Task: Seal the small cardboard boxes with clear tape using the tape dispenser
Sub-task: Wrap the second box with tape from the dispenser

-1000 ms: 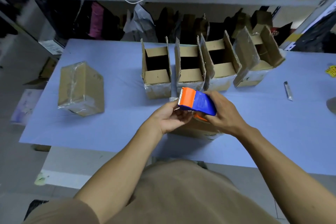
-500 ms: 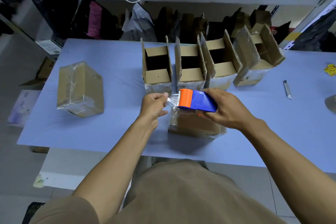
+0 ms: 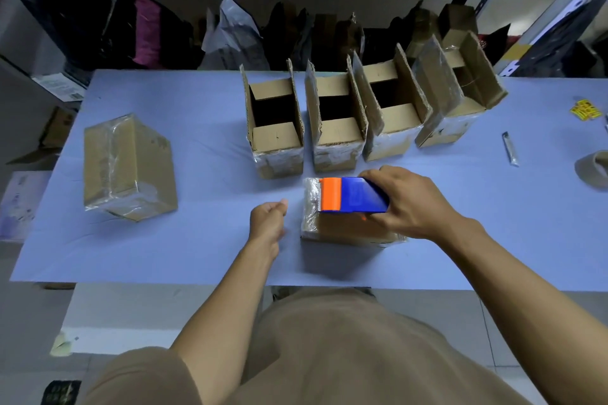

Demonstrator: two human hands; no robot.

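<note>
Right hand [image 3: 408,204] grasps tape dispenser [image 3: 353,196], now down on box [image 3: 345,229]; left hand [image 3: 267,220] beside it, curled empty: taping begins

Four open boxes [image 3: 339,138] stand in a row at the back of the surface [image 3: 197,240]. In front of them lies a closed box [image 3: 342,230] with the tape dispenser [image 3: 352,196] on top, held from the right by the right hand [image 3: 404,200]. The left hand [image 3: 266,220] is just left of this box, apart from it. Another box [image 3: 128,168] lies well apart at the left, and a tape roll [image 3: 592,169] sits at the right edge.
</note>
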